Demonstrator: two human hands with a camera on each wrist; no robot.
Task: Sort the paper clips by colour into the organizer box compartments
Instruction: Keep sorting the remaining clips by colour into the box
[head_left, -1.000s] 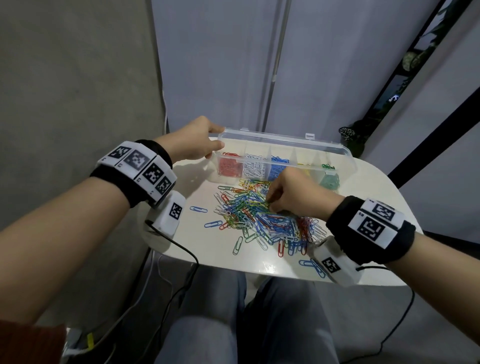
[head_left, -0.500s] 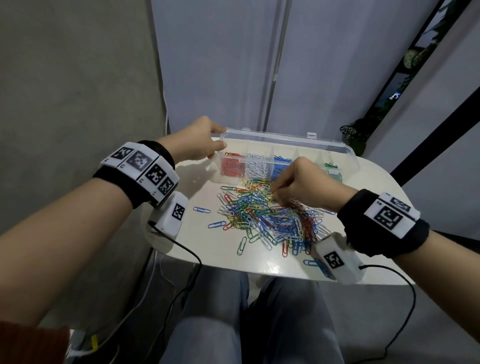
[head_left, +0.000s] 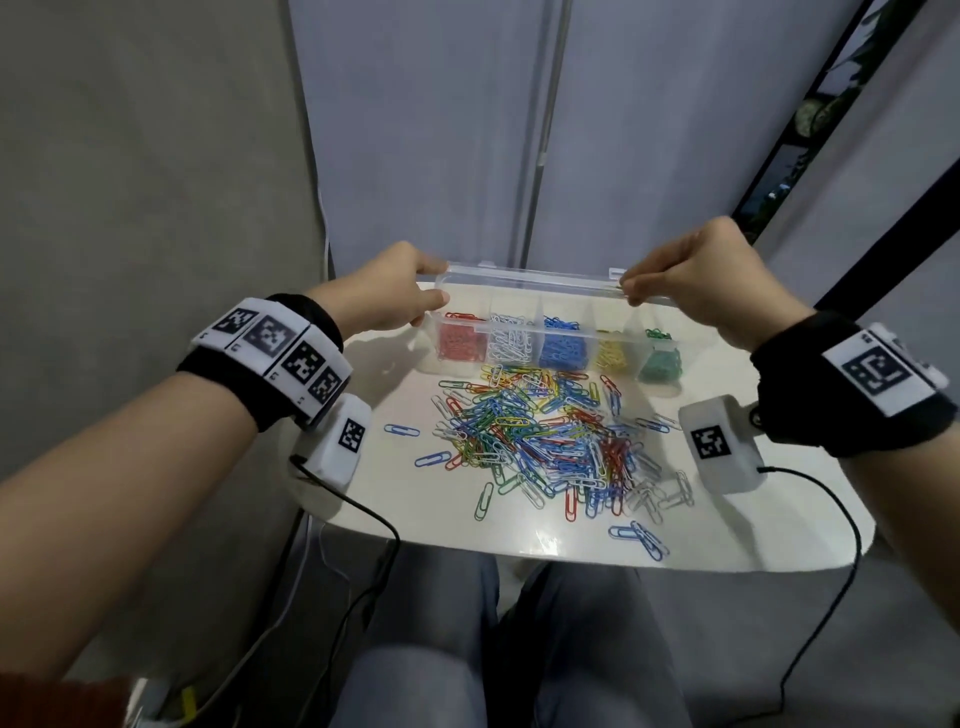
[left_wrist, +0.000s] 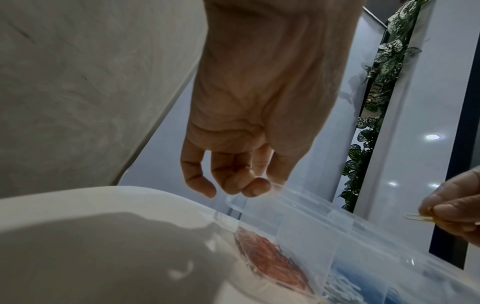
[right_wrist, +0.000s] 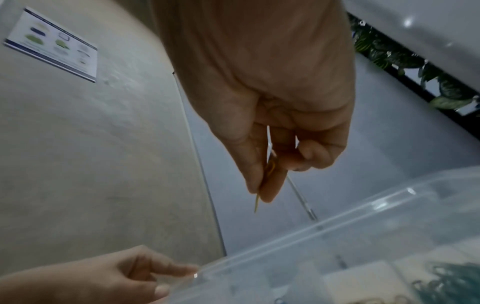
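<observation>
A clear organizer box (head_left: 556, 340) stands at the table's far side, its compartments holding red, white, blue, yellow and green clips. A mixed pile of paper clips (head_left: 545, 436) lies in front of it. My left hand (head_left: 400, 291) holds the left end of the raised clear lid (head_left: 519, 278), thumb and fingers on its corner (left_wrist: 249, 191). My right hand (head_left: 691, 280) is lifted above the box's right half and pinches a yellow paper clip (right_wrist: 267, 174) between thumb and forefinger; its tip (left_wrist: 420, 218) sticks out of the fingers.
The white table (head_left: 769, 530) is small and rounded, with a grey wall close on the left and pale panels behind. Stray blue clips (head_left: 639, 538) lie near the front edge. Cables hang from both wrist cameras. My knees sit under the table.
My right hand left the pile and rose up and right to above the box, carrying a yellow clip. The left hand stayed on the lid's left end.
</observation>
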